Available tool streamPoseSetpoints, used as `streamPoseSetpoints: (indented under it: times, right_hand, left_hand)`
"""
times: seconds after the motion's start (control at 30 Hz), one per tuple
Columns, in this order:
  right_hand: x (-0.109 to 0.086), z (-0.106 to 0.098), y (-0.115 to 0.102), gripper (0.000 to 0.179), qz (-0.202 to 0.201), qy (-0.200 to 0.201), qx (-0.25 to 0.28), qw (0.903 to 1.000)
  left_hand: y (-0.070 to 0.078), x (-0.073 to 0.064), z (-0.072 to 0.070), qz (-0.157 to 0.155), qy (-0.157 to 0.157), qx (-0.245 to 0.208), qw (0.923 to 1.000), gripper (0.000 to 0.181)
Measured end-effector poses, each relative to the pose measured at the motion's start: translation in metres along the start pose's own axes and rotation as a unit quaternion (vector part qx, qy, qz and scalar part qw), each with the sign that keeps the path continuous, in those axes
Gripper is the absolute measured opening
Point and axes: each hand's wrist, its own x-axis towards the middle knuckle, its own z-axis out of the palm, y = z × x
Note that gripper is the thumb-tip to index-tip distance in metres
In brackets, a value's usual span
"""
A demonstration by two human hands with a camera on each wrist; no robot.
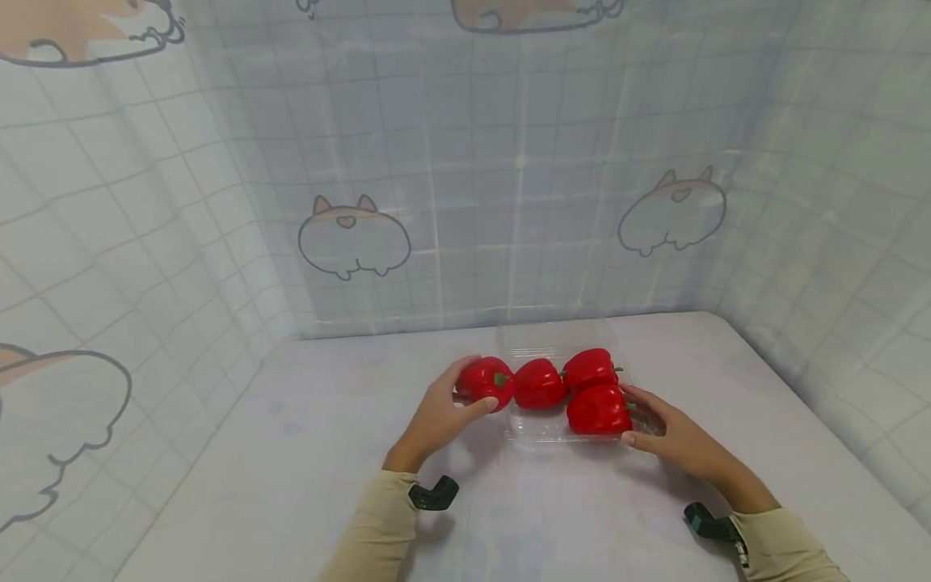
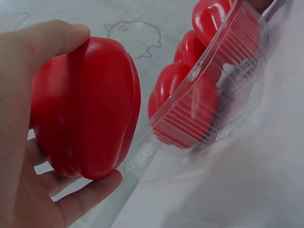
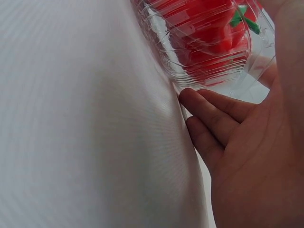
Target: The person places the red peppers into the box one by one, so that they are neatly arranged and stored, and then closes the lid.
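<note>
My left hand holds a red bell pepper with a green stem, thumb on one side and fingers round the other. The pepper is just left of a clear plastic container. Inside the container lie three more red bell peppers, one at the left, one at the back right and one at the front right. My right hand rests at the container's right end. In the right wrist view its fingers are nearly straight, fingertips right at the ribbed wall.
The container's clear lid is raised at the back. A white table lies under everything. Gridded curtains with cartoon animals surround its back and sides. Dark wrist devices sit on both sleeves.
</note>
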Motion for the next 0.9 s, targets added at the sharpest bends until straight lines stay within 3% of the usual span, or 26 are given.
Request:
streamPoseSetpoints:
  times: [0.17, 0.4, 0.67, 0.9]
  right_hand:
    - [-0.001, 0.0, -0.001, 0.088, 0.001, 0.003, -0.001, 1.0]
    - [0.0, 0.001, 0.0, 0.088, 0.0, 0.002, -0.004, 1.0]
    - [-0.001, 0.0, -0.001, 0.087, -0.006, 0.004, -0.007, 0.9999]
    - [-0.001, 0.0, -0.001, 0.087, -0.01, 0.003, -0.001, 0.9999]
  left_hand:
    - [0.002, 0.001, 0.005, 0.0, -0.005, 0.005, 1.0, 0.083]
    - [0.006, 0.003, 0.013, 0.024, -0.018, 0.012, 0.9995, 0.082]
    - [0.011, 0.008, 0.017, 0.073, -0.037, 0.053, 0.9953, 0.071]
    - [0.015, 0.011, 0.022, 0.061, -0.048, 0.068, 0.9946, 0.067]
